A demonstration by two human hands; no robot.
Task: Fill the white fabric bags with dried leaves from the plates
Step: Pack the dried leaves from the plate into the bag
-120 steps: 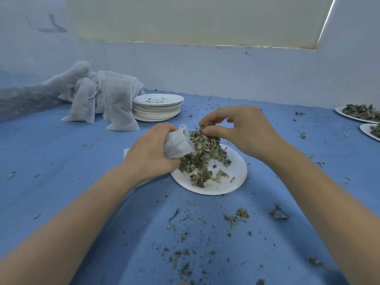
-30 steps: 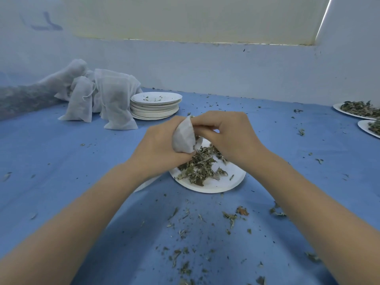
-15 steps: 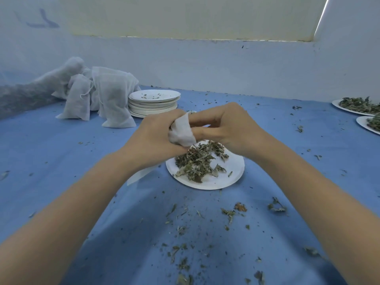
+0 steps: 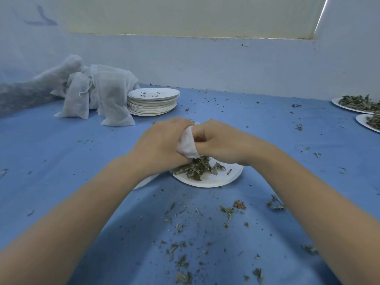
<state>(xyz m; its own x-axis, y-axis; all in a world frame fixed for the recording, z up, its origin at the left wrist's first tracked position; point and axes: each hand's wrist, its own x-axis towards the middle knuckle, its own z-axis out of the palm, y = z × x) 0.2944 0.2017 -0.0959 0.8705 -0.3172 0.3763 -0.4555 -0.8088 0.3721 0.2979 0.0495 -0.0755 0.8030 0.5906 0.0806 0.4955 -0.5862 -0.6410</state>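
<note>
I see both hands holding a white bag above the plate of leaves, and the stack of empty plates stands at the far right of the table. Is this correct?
Not quite. In the head view the stack of empty plates stands at the far left, beside the filled bags. Both hands, left hand and right hand, do hold the white bag above the plate of leaves.

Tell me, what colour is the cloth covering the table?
Blue, a plain blue cloth, clearest in the head view.

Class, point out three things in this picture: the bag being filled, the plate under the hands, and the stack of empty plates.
bag (image 4: 187, 145), head view, white fabric between the hands
plate (image 4: 221, 178), head view, bare front rim
stack of plates (image 4: 153, 108), head view, side edges
</note>
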